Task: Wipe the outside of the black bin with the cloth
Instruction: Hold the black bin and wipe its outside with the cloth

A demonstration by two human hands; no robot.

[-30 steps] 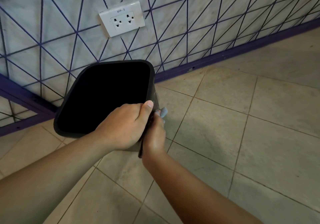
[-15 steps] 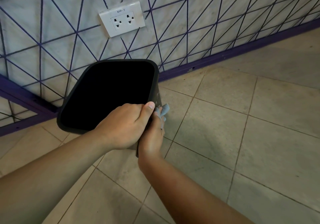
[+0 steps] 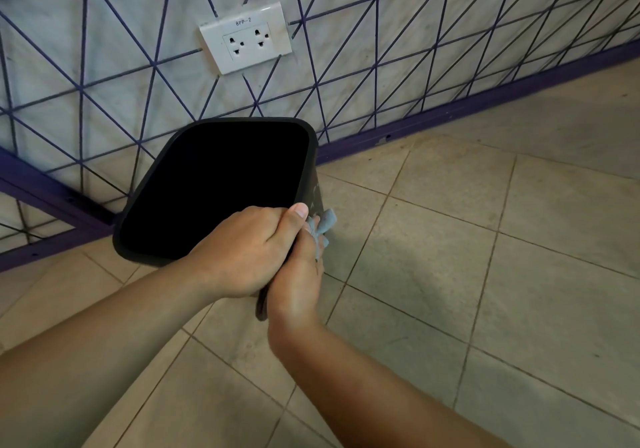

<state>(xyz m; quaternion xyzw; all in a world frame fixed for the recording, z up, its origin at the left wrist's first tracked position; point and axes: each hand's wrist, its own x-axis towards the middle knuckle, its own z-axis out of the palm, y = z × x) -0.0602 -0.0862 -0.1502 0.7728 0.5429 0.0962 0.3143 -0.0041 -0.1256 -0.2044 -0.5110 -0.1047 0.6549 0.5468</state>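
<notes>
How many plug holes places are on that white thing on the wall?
2. Both sit side by side on the white plate: one socket on the left, one on the right. None look hidden.

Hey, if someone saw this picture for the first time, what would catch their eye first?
Probably the black bin at centre, tilted with its dark mouth toward the camera, the left hand gripping its near rim. Just right of that, the right hand presses a blue cloth against the bin's outer side. Above, a white double socket stands out on the purple-lined wall.
</notes>
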